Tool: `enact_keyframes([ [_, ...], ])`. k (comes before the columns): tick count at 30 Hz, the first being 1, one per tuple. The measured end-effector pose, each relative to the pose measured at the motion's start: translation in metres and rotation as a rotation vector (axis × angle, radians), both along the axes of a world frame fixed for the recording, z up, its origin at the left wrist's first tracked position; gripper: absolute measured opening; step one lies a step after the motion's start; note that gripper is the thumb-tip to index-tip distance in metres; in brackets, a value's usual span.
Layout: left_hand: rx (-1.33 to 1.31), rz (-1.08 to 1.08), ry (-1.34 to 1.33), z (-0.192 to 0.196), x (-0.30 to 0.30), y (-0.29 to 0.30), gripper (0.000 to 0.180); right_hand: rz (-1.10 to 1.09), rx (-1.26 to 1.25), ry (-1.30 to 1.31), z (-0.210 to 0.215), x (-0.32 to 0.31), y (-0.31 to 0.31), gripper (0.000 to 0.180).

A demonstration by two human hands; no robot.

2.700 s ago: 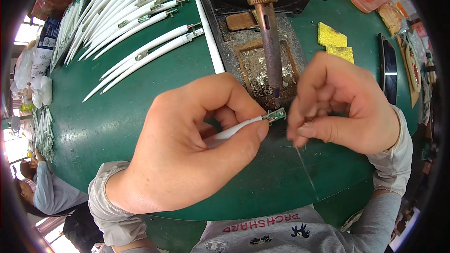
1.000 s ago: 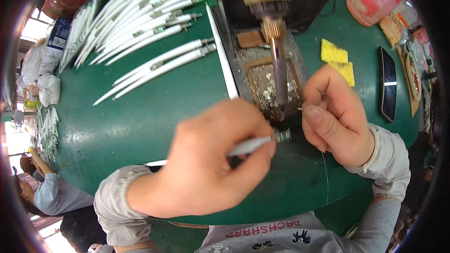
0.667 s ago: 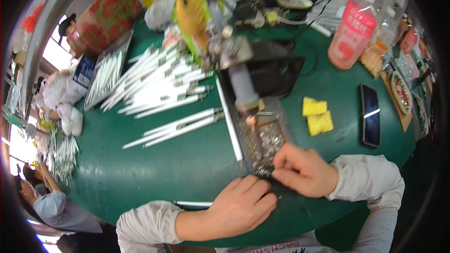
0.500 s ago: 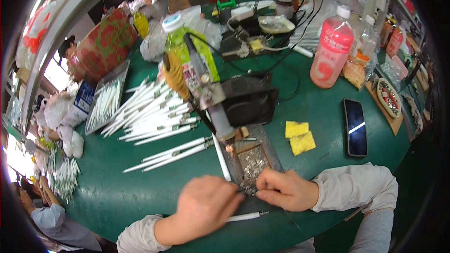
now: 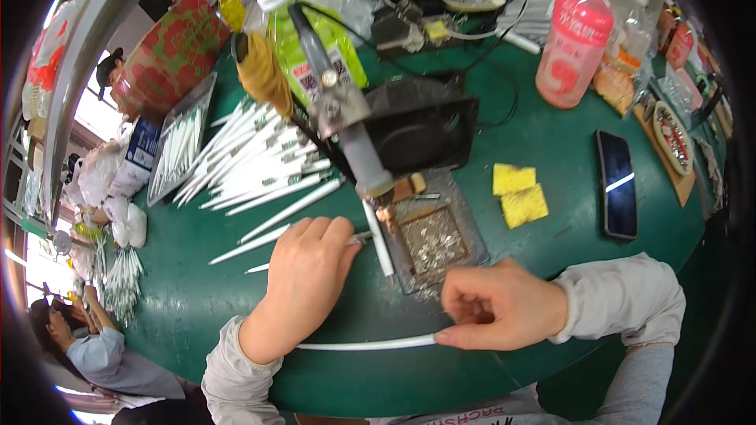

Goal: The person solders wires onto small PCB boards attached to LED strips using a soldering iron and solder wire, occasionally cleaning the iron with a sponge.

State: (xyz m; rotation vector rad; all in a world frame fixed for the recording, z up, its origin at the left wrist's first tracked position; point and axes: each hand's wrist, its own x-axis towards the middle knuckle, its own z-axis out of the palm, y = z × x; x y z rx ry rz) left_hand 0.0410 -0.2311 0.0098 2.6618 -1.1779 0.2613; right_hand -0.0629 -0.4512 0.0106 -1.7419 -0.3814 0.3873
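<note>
My left hand is palm down, left of the soldering stand. Its fingers are closed on a slim white stylus-like rod, whose metallic end shows beyond the fingertips and whose tapered tip shows beyond the wrist side. Another white rod lies near the table's front edge. My right hand has its thumb and curled fingers at that rod's right end. Between and beyond the hands, a soldering iron points down in its clamp over a grey tray with silvery solder scraps. One more white rod leans along the tray's left side.
Many white rods are piled at left, beside a filled tray. A black fan stands behind the iron. Yellow sponge pieces, a phone and a pink bottle are at right. A person works at far left.
My left hand has moved left and away from the tray to the laid-out rods. My right hand has shifted slightly right, to the front rod's end. The view has tilted a little.
</note>
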Motion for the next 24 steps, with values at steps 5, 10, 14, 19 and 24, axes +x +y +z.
enact_keyframes([
  [5,-0.095,-0.111,0.554,0.016,-0.024,-0.006,0.017,-0.076,-0.047,0.125,0.001,0.009,-0.001,0.021],
  [10,-0.224,-0.162,0.668,0.014,-0.041,-0.009,0.021,-0.134,-0.046,0.187,-0.001,0.01,0.006,0.018],
  [14,-0.28,-0.176,0.546,0.009,-0.047,-0.01,0.022,-0.131,0.042,0.181,-0.011,0.008,0.009,0.015],
  [19,-0.422,-0.048,1.022,0.009,-0.042,-0.007,0.019,-0.169,0.115,0.178,-0.017,0.006,0.008,0.013],
  [24,-0.515,0.022,1.305,0.008,-0.041,-0.005,0.017,-0.17,0.074,0.191,-0.009,0.01,0.006,0.012],
])
